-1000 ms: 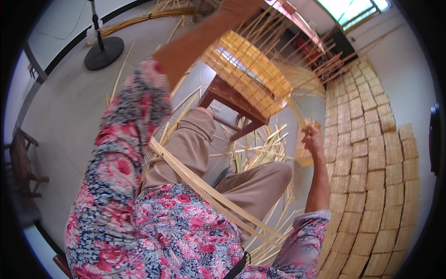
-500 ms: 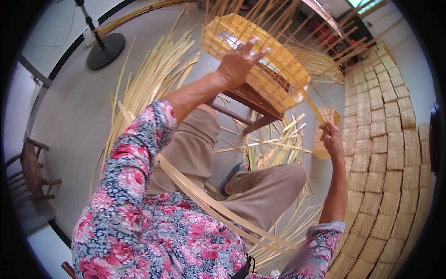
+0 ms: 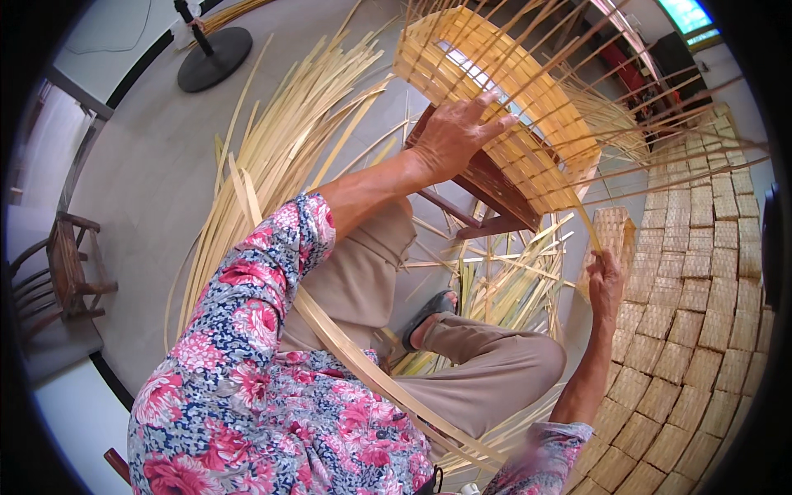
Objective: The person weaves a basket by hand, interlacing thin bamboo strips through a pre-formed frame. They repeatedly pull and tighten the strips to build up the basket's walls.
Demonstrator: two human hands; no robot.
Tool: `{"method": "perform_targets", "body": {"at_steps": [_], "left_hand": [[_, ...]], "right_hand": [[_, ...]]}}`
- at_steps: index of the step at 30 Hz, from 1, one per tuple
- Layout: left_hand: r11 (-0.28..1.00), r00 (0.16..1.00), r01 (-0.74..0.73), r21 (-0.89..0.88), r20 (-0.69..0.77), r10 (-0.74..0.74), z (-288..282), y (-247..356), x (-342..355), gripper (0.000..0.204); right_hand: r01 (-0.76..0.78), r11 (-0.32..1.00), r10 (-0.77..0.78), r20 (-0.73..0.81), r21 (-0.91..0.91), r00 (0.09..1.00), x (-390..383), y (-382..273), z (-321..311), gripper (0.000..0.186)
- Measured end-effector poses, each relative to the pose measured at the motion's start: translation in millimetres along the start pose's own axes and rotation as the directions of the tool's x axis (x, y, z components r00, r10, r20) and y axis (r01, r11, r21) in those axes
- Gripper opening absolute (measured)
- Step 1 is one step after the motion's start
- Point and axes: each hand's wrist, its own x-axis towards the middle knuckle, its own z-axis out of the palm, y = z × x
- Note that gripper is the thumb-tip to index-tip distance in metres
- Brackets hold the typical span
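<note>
My left hand [image 3: 460, 132] lies on the near side of a yellow woven bamboo basket [image 3: 565, 124], fingers spread across the weave. The basket rests tilted on a reddish-brown wooden stool [image 3: 487, 202], with long bare stakes sticking up and outward. My right hand [image 3: 605, 272], low at the right, grips the end of a yellow strip [image 3: 587, 223] running from the basket's lower right corner. Long pale strips [image 3: 363, 359] lie across my lap, beneath my left arm.
Loose bamboo strips [image 3: 272, 165] cover the floor at left and beneath the stool. A black pole base [image 3: 214, 62] stands back left, a wooden chair [image 3: 74, 264] at left. Many small woven mats [image 3: 685, 346] and a small woven basket [image 3: 610, 223] lie at right.
My left hand has come down from above onto the basket. My right hand still holds the strip, now further right in view. The view has shifted, showing more floor strips at left.
</note>
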Motion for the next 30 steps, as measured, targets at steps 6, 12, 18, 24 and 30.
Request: {"method": "perform_targets", "body": {"at_steps": [6, 12, 18, 24, 30], "left_hand": [[1.000, 0.999, -0.018, 0.020, 0.034, 0.017, 8.9, -1.2, 1.1, 0.062], [0.985, 0.997, -0.061, -0.163, -0.056, 0.052, -18.6, -0.5, -0.2, 0.062], [0.863, 0.962, -0.257, -0.434, -0.026, 0.273, -29.8, 56.0, 7.2, 0.051], [0.879, 0.950, -0.106, -0.465, 0.214, 0.228, -8.5, 83.6, 31.6, 0.026], [0.810, 0.922, -0.106, -0.576, 0.248, 0.297, -11.4, 74.2, 35.5, 0.008]], "right_hand": [[0.218, 0.976, -0.216, -0.162, -0.004, 0.963, 15.9, -29.1, 13.7, 0.023], [0.183, 0.967, -0.156, -0.156, 0.175, 0.975, 42.3, -49.3, 38.2, 0.012], [0.191, 0.960, -0.176, -0.087, 0.207, 0.981, 34.0, -84.6, 34.1, 0.011], [0.352, 0.911, -0.327, -0.142, 0.215, 0.934, 15.9, -127.0, 42.8, 0.012], [0.348, 0.933, -0.332, -0.155, 0.091, 0.931, 12.7, -137.5, 47.8, 0.010]]}}
